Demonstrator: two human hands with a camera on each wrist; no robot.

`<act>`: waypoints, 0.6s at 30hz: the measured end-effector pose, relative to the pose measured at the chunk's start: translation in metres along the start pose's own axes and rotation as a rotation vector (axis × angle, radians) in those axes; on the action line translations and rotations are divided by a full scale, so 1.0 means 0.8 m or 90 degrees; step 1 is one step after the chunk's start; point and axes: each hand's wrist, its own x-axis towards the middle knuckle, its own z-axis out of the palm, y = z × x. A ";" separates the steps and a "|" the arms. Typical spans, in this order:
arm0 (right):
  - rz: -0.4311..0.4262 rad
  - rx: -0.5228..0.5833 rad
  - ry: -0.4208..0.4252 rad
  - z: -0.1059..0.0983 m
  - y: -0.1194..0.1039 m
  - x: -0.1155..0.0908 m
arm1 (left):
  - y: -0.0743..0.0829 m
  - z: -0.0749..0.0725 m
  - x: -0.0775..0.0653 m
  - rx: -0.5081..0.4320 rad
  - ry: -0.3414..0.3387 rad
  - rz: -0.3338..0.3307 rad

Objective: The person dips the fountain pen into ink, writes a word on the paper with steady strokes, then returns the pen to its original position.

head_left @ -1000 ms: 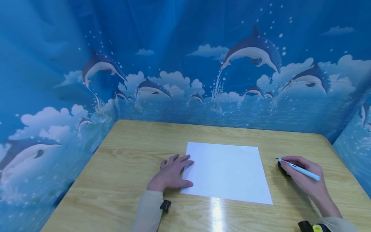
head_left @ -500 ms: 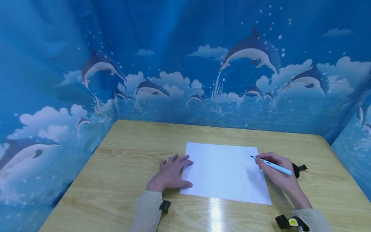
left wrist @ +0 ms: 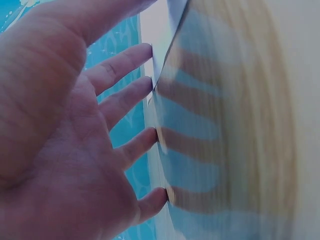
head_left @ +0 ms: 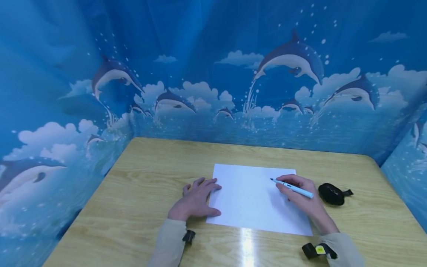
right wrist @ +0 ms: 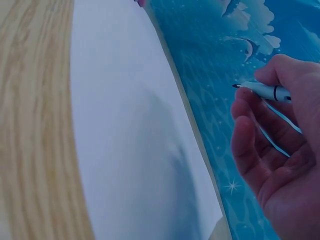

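Note:
A blank white sheet of paper (head_left: 247,200) lies on the wooden table. My left hand (head_left: 197,200) rests at its left edge with fingers spread; in the left wrist view the fingertips (left wrist: 150,131) press down on the table and the sheet's edge. Above the right part of the paper, my right hand (head_left: 300,193) pinches a light blue pen (head_left: 295,188) between thumb and fingers. Its dark tip points left, and the hand casts a shadow on the sheet. In the right wrist view the pen (right wrist: 267,91) is held well above the paper.
A small black rounded pouch (head_left: 331,194) with a short strap lies on the table (head_left: 150,178) right of the paper. Behind and to the left hangs a blue curtain (head_left: 200,66) printed with dolphins.
My right hand has moved left with the pen, from beside the black pouch to over the paper, leaving the pouch in full view. My left hand has stayed in place.

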 end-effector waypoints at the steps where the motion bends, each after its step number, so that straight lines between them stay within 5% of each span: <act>1: -0.004 0.004 -0.004 0.002 -0.001 0.001 | 0.000 0.000 0.000 -0.001 0.000 0.000; 18: -0.014 0.062 -0.076 0.041 -0.015 0.020 | -0.002 -0.002 0.001 0.000 0.000 -0.001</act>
